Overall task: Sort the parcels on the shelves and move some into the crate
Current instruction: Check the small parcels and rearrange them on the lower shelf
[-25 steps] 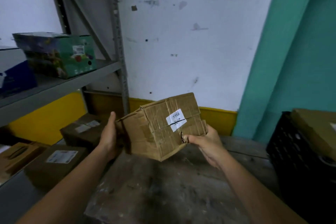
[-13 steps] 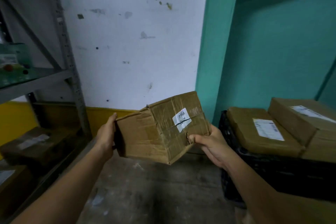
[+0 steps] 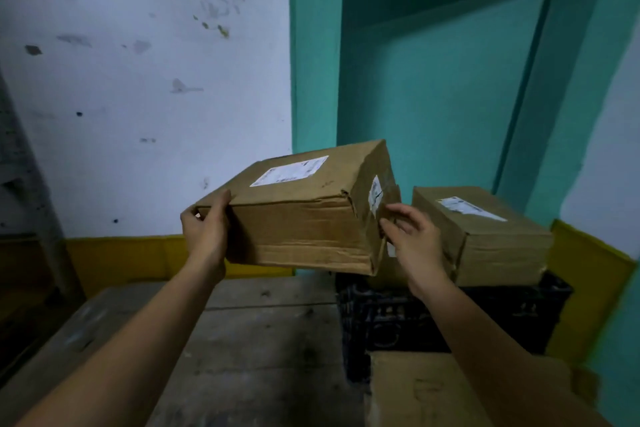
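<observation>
A worn brown cardboard parcel [image 3: 298, 215] with a white label on top is held in the air, its right end over the left edge of the black plastic crate [image 3: 429, 319]. My left hand [image 3: 206, 230] grips its left end, thumb on top. My right hand [image 3: 412, 239] touches its right end with fingers spread and loosely bent. A second labelled parcel [image 3: 485, 236] sits on top of the crate at the right.
A flat piece of cardboard [image 3: 443, 392] lies in front of the crate at lower right. The concrete floor [image 3: 249, 340] is below. A white wall with a yellow base stands behind, a teal wall to the right. A shelf post [image 3: 31, 191] shows at far left.
I turned right, so the shelves left the view and the crate came to the middle right. The parcel was rotated so its big labelled face is up and moved toward the crate.
</observation>
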The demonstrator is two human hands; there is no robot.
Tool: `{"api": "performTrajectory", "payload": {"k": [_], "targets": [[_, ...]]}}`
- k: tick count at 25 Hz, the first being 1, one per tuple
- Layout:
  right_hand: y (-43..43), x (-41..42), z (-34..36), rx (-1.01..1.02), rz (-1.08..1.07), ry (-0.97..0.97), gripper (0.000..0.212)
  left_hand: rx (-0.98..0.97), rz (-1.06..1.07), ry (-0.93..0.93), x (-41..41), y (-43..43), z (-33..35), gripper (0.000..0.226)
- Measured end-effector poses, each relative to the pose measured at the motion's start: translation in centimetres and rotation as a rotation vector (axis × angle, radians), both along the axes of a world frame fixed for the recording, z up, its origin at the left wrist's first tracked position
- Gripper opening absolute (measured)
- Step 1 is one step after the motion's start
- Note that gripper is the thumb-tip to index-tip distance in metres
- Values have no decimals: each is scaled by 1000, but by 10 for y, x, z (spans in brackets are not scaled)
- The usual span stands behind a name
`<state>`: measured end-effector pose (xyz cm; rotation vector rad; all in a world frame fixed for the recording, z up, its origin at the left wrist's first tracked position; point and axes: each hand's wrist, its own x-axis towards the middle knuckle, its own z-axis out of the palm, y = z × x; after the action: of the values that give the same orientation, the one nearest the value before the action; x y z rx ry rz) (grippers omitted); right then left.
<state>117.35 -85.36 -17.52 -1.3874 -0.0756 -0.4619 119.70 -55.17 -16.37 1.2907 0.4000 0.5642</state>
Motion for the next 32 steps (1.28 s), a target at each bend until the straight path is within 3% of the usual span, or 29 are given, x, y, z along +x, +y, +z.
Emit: {"api": "performTrajectory", "payload": {"k": [4,10,12,15,17,21,25,29,32], "targets": [[-34,-3,1,-33,-106,28,31,49,-59,-37,22,-46,10,71],[-73,-9,3,-53,-209,72,4,121,-178,-78,69,-89,19,65],[-76,-10,5,-68,-217,115,17,131,-224,-101,88,-97,20,54],[-79,-7,1,-132,-247,135,57,172,-342,-106,120,-109,20,38],[-82,-7,-7,-219,-235,127,80,222,-444,-63,137,-117,17,39],[-83,0,-27,-434,-288,186,90,281,-597,80,180,-135,12,67],[-87,8,-33,-493,-399,258,79,234,-812,44,188,-170,13,59],[-96,17,-39,-627,-545,293,84,225,-856,-11,196,-204,7,49],[-104,17,-39,-718,-629,316,90,209,-823,-6,202,-214,-1,67]]}}
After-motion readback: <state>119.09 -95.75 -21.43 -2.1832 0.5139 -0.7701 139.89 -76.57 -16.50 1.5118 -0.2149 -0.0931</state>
